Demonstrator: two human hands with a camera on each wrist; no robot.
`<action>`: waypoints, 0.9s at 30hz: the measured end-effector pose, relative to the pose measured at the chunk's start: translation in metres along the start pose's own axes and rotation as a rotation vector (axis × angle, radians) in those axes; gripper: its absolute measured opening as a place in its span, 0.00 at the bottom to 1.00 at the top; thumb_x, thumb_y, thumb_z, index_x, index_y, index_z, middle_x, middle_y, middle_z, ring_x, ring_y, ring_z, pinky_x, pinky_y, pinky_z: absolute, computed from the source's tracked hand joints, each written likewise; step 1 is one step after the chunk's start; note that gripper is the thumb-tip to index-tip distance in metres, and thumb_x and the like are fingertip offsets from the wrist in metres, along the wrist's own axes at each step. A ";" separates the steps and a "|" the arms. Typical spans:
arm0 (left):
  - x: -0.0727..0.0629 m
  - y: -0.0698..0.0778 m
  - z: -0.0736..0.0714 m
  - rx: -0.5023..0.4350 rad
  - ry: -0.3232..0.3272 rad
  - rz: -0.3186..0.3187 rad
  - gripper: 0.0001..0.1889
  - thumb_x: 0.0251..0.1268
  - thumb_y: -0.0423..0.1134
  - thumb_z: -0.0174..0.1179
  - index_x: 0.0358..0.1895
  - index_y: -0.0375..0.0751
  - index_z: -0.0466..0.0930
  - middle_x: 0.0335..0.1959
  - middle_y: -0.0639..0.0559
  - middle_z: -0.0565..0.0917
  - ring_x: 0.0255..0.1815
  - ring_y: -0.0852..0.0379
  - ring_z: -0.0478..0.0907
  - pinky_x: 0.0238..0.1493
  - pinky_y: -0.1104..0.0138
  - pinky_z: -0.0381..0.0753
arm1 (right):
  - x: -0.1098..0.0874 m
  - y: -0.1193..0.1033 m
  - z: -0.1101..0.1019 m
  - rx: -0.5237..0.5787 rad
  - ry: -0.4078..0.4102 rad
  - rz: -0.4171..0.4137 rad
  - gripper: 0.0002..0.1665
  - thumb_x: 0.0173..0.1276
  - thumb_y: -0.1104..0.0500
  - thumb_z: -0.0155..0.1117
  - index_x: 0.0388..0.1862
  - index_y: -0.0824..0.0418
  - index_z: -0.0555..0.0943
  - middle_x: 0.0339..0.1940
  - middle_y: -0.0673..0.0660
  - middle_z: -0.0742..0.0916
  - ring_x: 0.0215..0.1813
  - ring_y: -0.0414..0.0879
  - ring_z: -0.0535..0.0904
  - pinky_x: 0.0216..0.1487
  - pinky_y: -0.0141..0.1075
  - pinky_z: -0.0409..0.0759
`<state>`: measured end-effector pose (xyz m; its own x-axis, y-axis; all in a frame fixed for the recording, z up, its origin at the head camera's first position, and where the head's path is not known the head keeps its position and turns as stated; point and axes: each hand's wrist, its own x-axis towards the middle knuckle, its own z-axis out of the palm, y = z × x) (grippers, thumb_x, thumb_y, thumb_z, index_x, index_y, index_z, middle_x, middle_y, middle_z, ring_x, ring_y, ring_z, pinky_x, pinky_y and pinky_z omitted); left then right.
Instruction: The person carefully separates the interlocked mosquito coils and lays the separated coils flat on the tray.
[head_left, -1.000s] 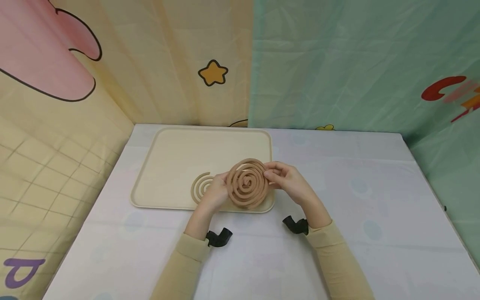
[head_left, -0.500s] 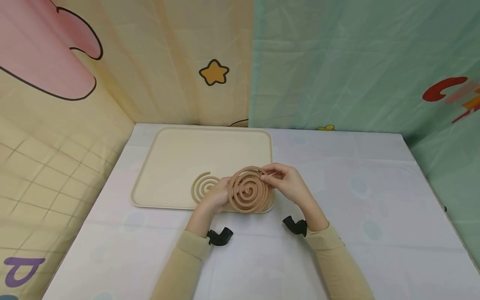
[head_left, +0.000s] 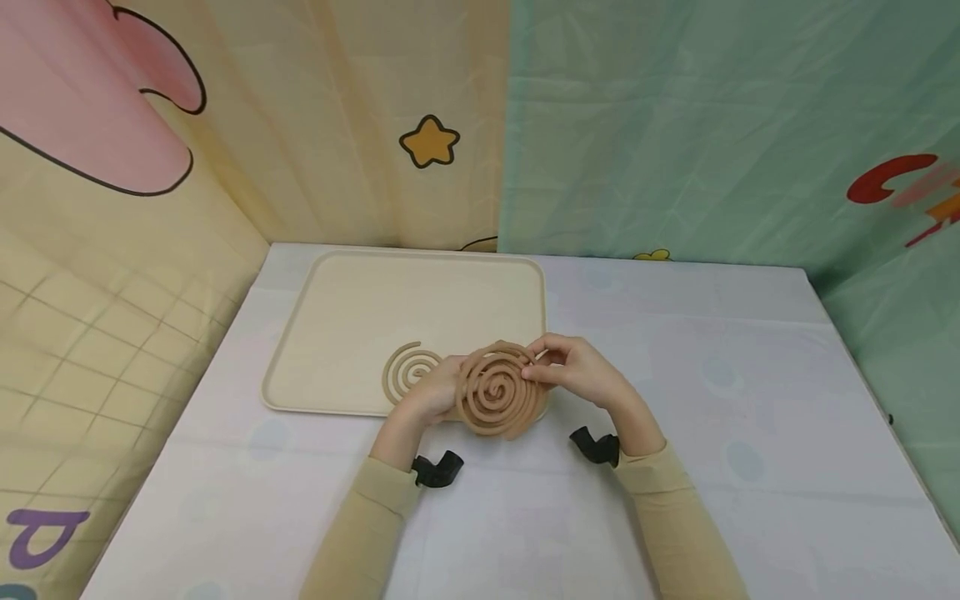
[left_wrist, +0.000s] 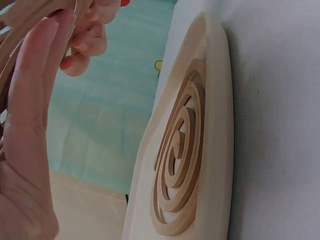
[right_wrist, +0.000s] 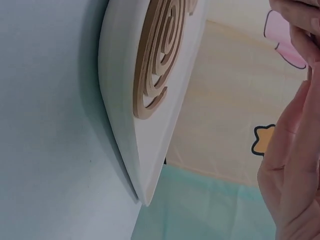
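Brown mosquito coils (head_left: 497, 387), overlapping one another, are held up over the tray's front right part. My left hand (head_left: 431, 392) holds them by the left edge; in the left wrist view its long fingers (left_wrist: 32, 80) lie against the coils (left_wrist: 30, 25). At the upper right rim, my right hand (head_left: 577, 371) pinches a strand between thumb and fingers. Another mosquito coil (head_left: 405, 367) lies on the cream tray (head_left: 405, 292), partly hidden behind my left hand. Both wrist views show a coil (left_wrist: 192, 130) flat in the tray near its rim; from the head, the held coils cover that area.
The tray stands on a white-covered table (head_left: 712, 375), its raised rim (left_wrist: 217, 125) running close under the hands. A yellow curtain (head_left: 360, 125) and a green curtain (head_left: 675, 125) hang behind the table. Black curved pieces (head_left: 438, 469) stick out at both wrists.
The held coils have come down slightly toward the tray's front edge, and their strands have shifted against each other. My right hand has lowered a little with its pinch at the rim.
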<state>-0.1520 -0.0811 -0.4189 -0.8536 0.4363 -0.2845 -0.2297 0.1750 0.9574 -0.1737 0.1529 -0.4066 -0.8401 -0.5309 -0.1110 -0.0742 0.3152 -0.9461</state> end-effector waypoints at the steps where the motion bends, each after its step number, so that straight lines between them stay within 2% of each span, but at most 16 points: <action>1: 0.000 0.000 0.000 0.030 0.004 0.009 0.21 0.67 0.42 0.62 0.61 0.40 0.79 0.51 0.43 0.86 0.45 0.58 0.81 0.46 0.66 0.83 | 0.000 0.000 0.000 -0.017 -0.001 0.011 0.12 0.67 0.62 0.66 0.47 0.67 0.82 0.34 0.57 0.86 0.34 0.44 0.83 0.38 0.39 0.86; 3: 0.001 -0.001 -0.001 0.053 0.012 0.020 0.20 0.68 0.42 0.62 0.60 0.39 0.80 0.53 0.42 0.85 0.49 0.57 0.80 0.48 0.65 0.82 | 0.000 -0.001 0.000 -0.047 -0.001 0.043 0.11 0.68 0.61 0.66 0.45 0.66 0.82 0.34 0.57 0.86 0.34 0.44 0.83 0.40 0.40 0.86; 8: 0.000 0.000 0.001 -0.033 0.083 0.030 0.16 0.71 0.36 0.57 0.56 0.29 0.78 0.45 0.44 0.82 0.47 0.58 0.75 0.44 0.69 0.80 | 0.001 -0.002 0.002 -0.060 -0.003 0.104 0.09 0.71 0.60 0.63 0.41 0.67 0.82 0.37 0.59 0.84 0.34 0.45 0.84 0.42 0.43 0.87; 11: 0.001 0.000 0.002 -0.071 0.153 0.024 0.14 0.72 0.36 0.56 0.53 0.30 0.79 0.41 0.48 0.81 0.44 0.59 0.76 0.41 0.70 0.80 | 0.001 -0.003 0.004 -0.057 0.039 0.120 0.11 0.72 0.59 0.62 0.41 0.68 0.82 0.38 0.59 0.84 0.34 0.46 0.84 0.43 0.45 0.87; 14: 0.002 0.001 0.003 -0.089 0.198 0.016 0.14 0.72 0.37 0.56 0.51 0.30 0.79 0.40 0.49 0.81 0.44 0.60 0.75 0.42 0.70 0.80 | 0.002 -0.003 0.006 -0.060 0.102 0.121 0.13 0.71 0.58 0.63 0.42 0.69 0.82 0.36 0.59 0.85 0.34 0.44 0.84 0.46 0.48 0.86; 18: 0.003 0.000 0.003 -0.146 0.173 0.013 0.17 0.76 0.39 0.50 0.56 0.29 0.76 0.37 0.51 0.80 0.40 0.62 0.76 0.41 0.72 0.80 | 0.004 0.000 0.005 -0.045 0.171 0.126 0.14 0.70 0.58 0.64 0.42 0.70 0.83 0.30 0.53 0.86 0.34 0.41 0.82 0.47 0.47 0.85; 23: 0.004 -0.002 0.001 -0.318 0.093 0.021 0.20 0.80 0.40 0.41 0.59 0.25 0.70 0.32 0.56 0.81 0.32 0.68 0.79 0.37 0.76 0.81 | 0.006 0.002 0.002 0.029 0.208 0.151 0.15 0.69 0.57 0.65 0.42 0.71 0.84 0.25 0.46 0.85 0.32 0.38 0.82 0.44 0.37 0.84; 27: 0.005 -0.006 -0.002 -0.426 0.022 0.059 0.22 0.82 0.42 0.37 0.60 0.25 0.67 0.34 0.58 0.84 0.36 0.70 0.82 0.42 0.76 0.82 | 0.007 0.005 0.000 0.107 0.214 0.180 0.17 0.69 0.59 0.65 0.44 0.74 0.83 0.26 0.44 0.85 0.30 0.36 0.82 0.40 0.30 0.84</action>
<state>-0.1559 -0.0818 -0.4263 -0.8799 0.4147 -0.2320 -0.3487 -0.2319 0.9081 -0.1802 0.1502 -0.4121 -0.9294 -0.2928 -0.2245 0.1343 0.2983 -0.9450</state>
